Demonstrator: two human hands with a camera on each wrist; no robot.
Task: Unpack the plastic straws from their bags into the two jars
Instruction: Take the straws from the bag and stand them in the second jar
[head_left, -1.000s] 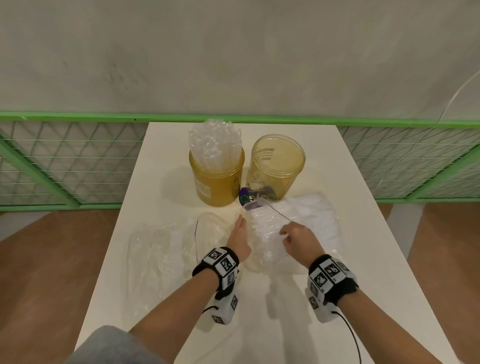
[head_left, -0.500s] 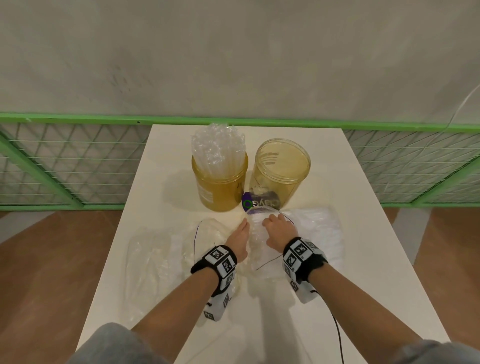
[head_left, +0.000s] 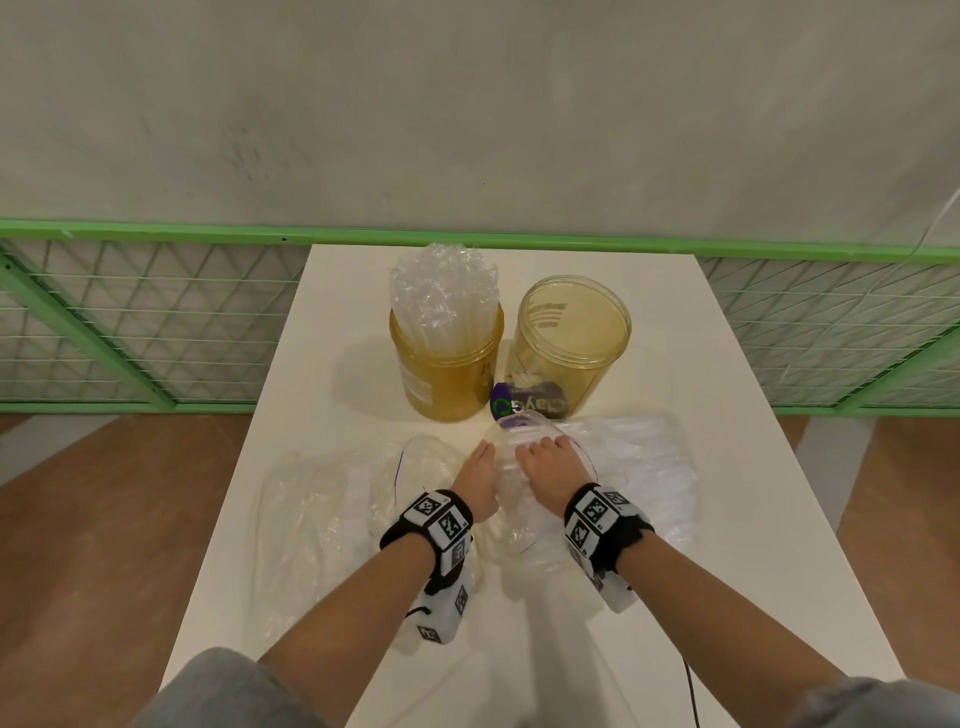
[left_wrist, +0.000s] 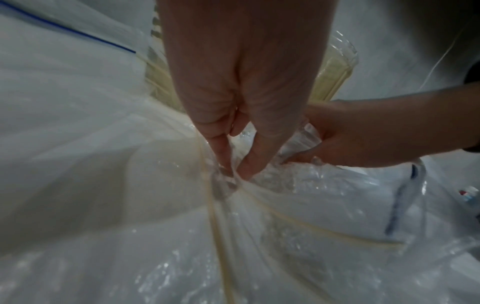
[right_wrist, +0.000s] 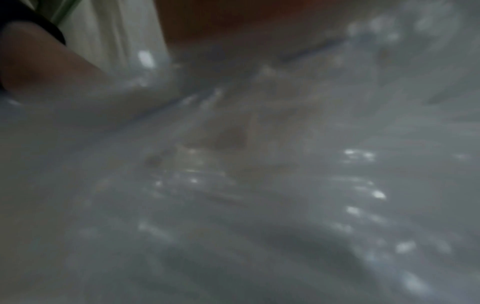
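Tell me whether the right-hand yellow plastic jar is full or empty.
Empty: the right yellow plastic jar shows its bare bottom, while the left jar is packed with clear straws.

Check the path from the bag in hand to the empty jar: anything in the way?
Nothing visible blocks it. The empty jar stands open-topped just beyond the straw bag, which the left hand and right hand hold at its mouth. The straws remain inside the bag's plastic.

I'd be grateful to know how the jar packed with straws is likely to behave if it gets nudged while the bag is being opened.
The left jar may be somewhat top-heavy: its straws stand well above the rim, so a high knock could tip it. It probably slides easily, since the white table looks smooth. It seems light, being thin amber plastic holding only straws.
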